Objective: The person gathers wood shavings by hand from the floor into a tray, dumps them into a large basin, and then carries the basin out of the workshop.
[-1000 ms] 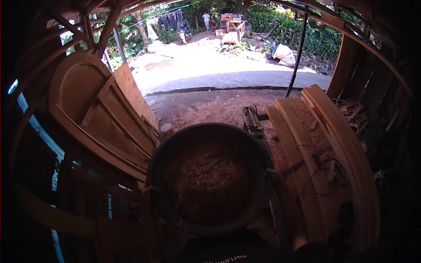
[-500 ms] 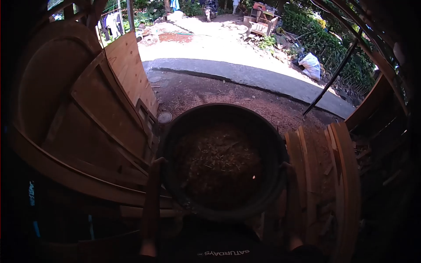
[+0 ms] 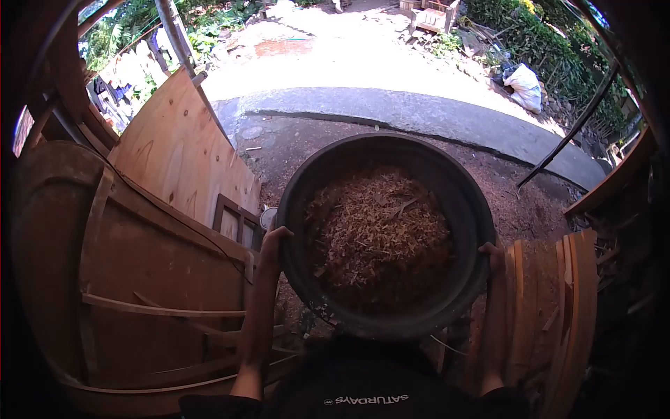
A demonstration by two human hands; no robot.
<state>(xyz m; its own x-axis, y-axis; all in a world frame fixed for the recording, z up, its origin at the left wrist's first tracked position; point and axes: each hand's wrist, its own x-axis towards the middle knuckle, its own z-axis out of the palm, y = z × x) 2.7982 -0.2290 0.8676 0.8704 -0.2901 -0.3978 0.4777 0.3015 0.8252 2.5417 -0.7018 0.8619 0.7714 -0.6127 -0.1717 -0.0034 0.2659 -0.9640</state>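
A large round dark tub (image 3: 464,174) is held out in front of my body, its open top facing up. Wood shavings and chips (image 3: 391,227) lie inside it. At the left side of the rim, my left hand (image 3: 276,241) is closed on the tub, with the thumb and knuckles showing. My right hand (image 3: 493,254) grips the opposite side, its fingers partly hidden by the rim.
Wooden panels (image 3: 174,160) lean on the left. Curved boards (image 3: 558,293) stand at the right. A dark pole (image 3: 572,129) slants at the right, near a white sack (image 3: 523,89). A concrete strip (image 3: 391,112) crosses ahead, with sunlit ground beyond.
The tub and both my hands have shifted right and slightly up in the view. The scene is brighter, and the shavings show more clearly. More of the left panels is visible.
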